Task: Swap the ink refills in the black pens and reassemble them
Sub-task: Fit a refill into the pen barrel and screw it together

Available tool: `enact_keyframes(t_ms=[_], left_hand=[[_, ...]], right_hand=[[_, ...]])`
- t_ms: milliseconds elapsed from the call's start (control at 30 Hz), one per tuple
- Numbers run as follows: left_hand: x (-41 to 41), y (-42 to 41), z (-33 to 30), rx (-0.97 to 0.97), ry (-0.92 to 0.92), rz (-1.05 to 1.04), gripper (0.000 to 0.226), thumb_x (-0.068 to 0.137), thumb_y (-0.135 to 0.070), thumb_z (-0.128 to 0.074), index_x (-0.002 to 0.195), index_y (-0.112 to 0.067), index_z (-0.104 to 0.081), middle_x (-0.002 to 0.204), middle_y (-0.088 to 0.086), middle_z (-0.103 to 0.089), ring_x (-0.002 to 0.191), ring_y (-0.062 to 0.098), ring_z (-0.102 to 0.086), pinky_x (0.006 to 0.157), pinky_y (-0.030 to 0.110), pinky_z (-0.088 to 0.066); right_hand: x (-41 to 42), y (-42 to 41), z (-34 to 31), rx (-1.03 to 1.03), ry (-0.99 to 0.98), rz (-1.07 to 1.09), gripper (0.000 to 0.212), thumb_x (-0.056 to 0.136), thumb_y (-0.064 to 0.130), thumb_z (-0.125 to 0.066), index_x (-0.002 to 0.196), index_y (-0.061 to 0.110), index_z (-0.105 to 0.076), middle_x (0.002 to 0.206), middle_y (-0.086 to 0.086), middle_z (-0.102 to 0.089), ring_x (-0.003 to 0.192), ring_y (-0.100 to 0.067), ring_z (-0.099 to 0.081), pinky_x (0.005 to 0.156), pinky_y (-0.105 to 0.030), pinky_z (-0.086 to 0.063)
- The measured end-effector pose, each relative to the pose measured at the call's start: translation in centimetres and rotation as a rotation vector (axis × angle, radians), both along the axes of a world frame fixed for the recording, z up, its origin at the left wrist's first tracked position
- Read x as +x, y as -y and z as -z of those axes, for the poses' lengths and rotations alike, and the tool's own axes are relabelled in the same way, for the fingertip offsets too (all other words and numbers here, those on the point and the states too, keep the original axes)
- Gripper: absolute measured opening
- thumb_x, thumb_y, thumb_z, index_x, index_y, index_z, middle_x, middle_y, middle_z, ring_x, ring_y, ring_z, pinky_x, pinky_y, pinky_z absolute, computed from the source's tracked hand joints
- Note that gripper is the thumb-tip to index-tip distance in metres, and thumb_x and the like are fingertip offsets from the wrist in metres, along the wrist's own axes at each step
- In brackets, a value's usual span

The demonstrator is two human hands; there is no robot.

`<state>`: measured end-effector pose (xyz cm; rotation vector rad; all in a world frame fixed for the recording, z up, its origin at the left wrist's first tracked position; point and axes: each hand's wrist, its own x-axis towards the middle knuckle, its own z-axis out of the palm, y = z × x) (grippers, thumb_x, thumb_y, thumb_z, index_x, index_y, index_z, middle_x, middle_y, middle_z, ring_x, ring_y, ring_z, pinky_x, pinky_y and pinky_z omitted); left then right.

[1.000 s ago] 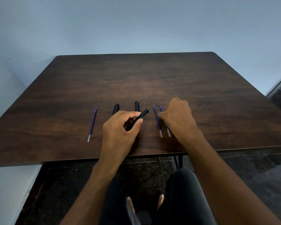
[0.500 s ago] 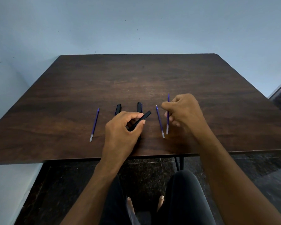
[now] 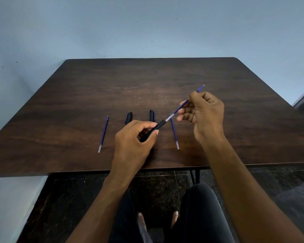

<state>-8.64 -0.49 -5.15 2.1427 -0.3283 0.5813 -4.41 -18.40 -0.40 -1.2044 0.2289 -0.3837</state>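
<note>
Left hand [image 3: 135,137]: curled round a black pen barrel [image 3: 154,131], thumb and fingers gripping it near its lower end; the barrel's open end points up and to the right.
Right hand [image 3: 204,114]: pinches a blue ink refill [image 3: 182,106] between thumb and fingers, held above the table and slanted in line with the barrel.
Held refill: its clear end meets the barrel's open mouth; whether it has gone inside cannot be told. Its writing tip sticks out beyond the right hand, up and to the right.
Left refill [image 3: 103,134]: lies flat on the wooden table [image 3: 165,81], well to the left of the left hand, clear end toward the person.
Right refill [image 3: 174,133]: lies flat between the two hands, just under the held refill, clear end toward the person.
Black pen parts: one piece [image 3: 128,118] and another [image 3: 152,115] lie side by side just beyond the left hand, their near ends hidden by it.
Below the table edge: dark trousers [image 3: 200,213] and a dark speckled floor [image 3: 60,199].
</note>
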Motion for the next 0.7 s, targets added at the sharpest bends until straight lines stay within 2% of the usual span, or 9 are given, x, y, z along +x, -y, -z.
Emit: enact_keyframes(t_ms=[333, 700], left_hand=[[0.0, 0.0, 0.0, -0.006, 0.003, -0.002, 0.025, 0.084, -0.018, -0.079, 0.108, -0.023, -0.074, 0.098, -0.017, -0.067, 0.098, -0.006, -0.062, 0.083, 0.002, -0.042], [0.1, -0.1, 0.1, -0.004, -0.002, -0.019, 0.023, 0.086, -0.02, -0.078, 0.108, -0.021, -0.074, 0.1, -0.012, -0.07, 0.099, -0.004, -0.062, 0.083, 0.002, -0.042]], right_hand=[[-0.3, -0.6, 1.0, 0.061, -0.03, -0.056, 0.02, 0.091, 0.001, -0.057, 0.072, 0.005, -0.054, 0.06, -0.015, -0.065, 0.045, -0.025, -0.063, 0.04, -0.03, -0.051], [-0.9, -1.4, 2.6, -0.185, -0.008, -0.186, 0.016, 0.084, 0.008, -0.063, 0.068, 0.01, -0.062, 0.062, -0.008, -0.063, 0.05, -0.021, -0.056, 0.043, -0.031, -0.046]])
